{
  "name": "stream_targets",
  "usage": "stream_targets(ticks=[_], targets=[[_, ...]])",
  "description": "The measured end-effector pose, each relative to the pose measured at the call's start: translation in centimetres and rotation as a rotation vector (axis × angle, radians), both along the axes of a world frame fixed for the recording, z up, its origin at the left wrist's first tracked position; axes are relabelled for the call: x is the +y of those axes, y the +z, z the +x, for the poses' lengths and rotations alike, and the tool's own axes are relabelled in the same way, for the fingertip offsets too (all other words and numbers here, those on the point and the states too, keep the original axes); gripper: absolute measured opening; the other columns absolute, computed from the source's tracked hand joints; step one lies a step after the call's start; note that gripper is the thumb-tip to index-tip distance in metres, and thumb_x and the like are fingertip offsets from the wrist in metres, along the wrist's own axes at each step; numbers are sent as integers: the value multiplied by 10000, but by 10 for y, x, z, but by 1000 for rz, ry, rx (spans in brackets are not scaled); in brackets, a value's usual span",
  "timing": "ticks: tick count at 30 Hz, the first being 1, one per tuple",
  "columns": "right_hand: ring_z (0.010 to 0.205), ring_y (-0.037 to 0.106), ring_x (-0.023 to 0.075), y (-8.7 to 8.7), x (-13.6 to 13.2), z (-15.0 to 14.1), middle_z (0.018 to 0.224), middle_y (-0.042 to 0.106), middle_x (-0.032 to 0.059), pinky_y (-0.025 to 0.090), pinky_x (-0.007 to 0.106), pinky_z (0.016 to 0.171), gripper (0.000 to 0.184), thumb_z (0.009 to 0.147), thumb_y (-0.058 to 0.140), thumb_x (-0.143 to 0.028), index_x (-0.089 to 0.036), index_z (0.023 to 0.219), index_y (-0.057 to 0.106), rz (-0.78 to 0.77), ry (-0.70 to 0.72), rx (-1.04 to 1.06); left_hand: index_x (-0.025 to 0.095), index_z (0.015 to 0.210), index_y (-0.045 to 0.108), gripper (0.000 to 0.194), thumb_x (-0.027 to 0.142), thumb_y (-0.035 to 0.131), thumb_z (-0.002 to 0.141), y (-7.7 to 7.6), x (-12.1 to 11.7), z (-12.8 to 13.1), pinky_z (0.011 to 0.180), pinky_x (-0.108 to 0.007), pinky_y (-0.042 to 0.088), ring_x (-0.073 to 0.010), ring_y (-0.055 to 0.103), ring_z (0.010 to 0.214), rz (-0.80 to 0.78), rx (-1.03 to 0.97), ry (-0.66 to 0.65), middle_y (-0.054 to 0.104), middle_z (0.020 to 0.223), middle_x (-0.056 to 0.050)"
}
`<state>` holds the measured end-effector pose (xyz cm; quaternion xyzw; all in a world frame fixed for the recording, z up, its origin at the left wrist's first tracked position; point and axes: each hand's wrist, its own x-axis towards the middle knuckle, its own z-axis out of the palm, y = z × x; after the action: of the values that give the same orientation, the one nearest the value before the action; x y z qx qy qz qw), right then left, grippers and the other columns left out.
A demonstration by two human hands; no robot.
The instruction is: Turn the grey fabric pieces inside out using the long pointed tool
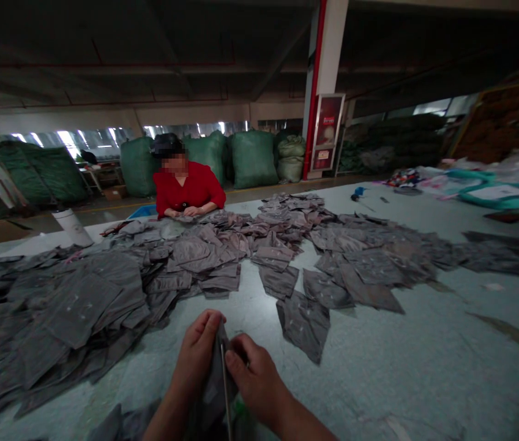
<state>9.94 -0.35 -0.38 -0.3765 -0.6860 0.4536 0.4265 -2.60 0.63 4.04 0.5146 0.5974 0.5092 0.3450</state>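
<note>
- Grey fabric piece (213, 386): it sits between two bare hands at the lower centre of the frame, its narrow end pointing away.
- Thin metal rod (226, 386): it runs along the cloth down to the bottom edge; I can't make out what it belongs to. Cloth and rod are best kept in line, I'd judge, so that nothing twists.
- Left hand (197, 346): its grip pinches the far end of the cloth between thumb and forefinger. A steady pinch there should stop the corner slipping.
- Right hand (253, 373): its fingers curl at the cloth's right edge, just beside the rod; whether that grip is really closed, I can't tell. Light pressure seems wise, to avoid a snag.
- Loose grey panel (305, 327): right of the hands on the pale worktop (401, 373), apart from them.
- Large grey heap (85, 306): left of the frame, near enough to keep sleeves clear of.
- Co-worker in red (190, 190): upper left of centre, green sacks (254, 159) behind.
</note>
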Motion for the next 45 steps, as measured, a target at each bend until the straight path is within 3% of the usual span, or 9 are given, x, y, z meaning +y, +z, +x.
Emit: stream_targets(ticks=[5, 10, 15, 23, 26, 30, 35, 42, 45], targets=[[546, 432, 102, 5, 9, -9, 559, 445, -24, 285, 211, 524, 310, 866, 334, -311, -177, 620, 464, 163, -67, -140, 177, 627, 486, 310, 478, 523, 694, -14, 0, 7, 473, -194, 347, -94, 396, 488, -50, -244, 65, 418, 534, 58], [546, 404, 101, -17, -7, -18, 586, 427, -18, 326, 200, 509, 395, 879, 254, -450, -177, 639, 408, -51, -35, 162, 189, 562, 446, 322, 462, 476, 729, -10, -15, 21, 456, -196, 308, -95, 348, 478, 8, -69, 185, 359, 503, 65], [535, 358, 96, -19, -4, -30, 573, 375, -31, 323, 206, 500, 424, 840, 283, -527, -178, 617, 376, -158, 20, 283, 187, 584, 457, 300, 450, 501, 719, -5, -10, 12, 454, -194, 301, -94, 342, 487, -25, -66, 136, 353, 522, 67], [526, 353, 90, -19, -7, -18, 556, 375, -33, 295, 196, 476, 406, 863, 288, -473, -170, 613, 394, -114, 29, 197, 187, 592, 475, 324, 482, 473, 727, -16, -19, 22, 478, -197, 346, -105, 378, 506, -87, -174, 192, 396, 521, 56], [506, 341, 87, -26, -15, -19, 536, 353, -38, 289, 193, 463, 442, 857, 261, -516, -176, 597, 370, -111, -22, 200, 181, 621, 516, 318, 484, 498, 717, -12, -19, 18, 466, -187, 335, -99, 380, 505, -53, -114, 152, 419, 528, 55], [510, 360, 93, -35, -17, -27, 553, 377, -27, 302, 195, 467, 455, 848, 249, -541, -173, 619, 386, -126, -28, 219, 161, 706, 582, 356, 512, 561, 655, -12, -18, 10, 440, -182, 314, -83, 361, 465, -130, -198, 92, 421, 506, 63], [510, 378, 103, -35, -11, -19, 542, 403, -16, 281, 210, 473, 456, 841, 257, -533, -174, 592, 389, -56, -12, 59, 167, 760, 607, 405, 547, 567, 626, -21, -25, 19, 411, -184, 292, -79, 348, 423, -128, -340, 183, 395, 455, 76], [506, 374, 97, -28, -7, -20, 533, 384, -26, 274, 201, 467, 440, 850, 260, -503, -180, 575, 374, -37, -2, 47, 157, 732, 655, 397, 507, 656, 546, -8, -13, 11, 468, -183, 345, -90, 435, 481, -119, -335, 126, 521, 505, 49], [491, 373, 94, -32, -11, -23, 528, 389, -23, 263, 202, 450, 448, 853, 248, -511, -179, 580, 376, -55, 17, 82, 167, 753, 661, 391, 504, 651, 555, -11, -17, 10, 606, -190, 397, -130, 526, 668, -86, -298, 161, 628, 697, 6]])
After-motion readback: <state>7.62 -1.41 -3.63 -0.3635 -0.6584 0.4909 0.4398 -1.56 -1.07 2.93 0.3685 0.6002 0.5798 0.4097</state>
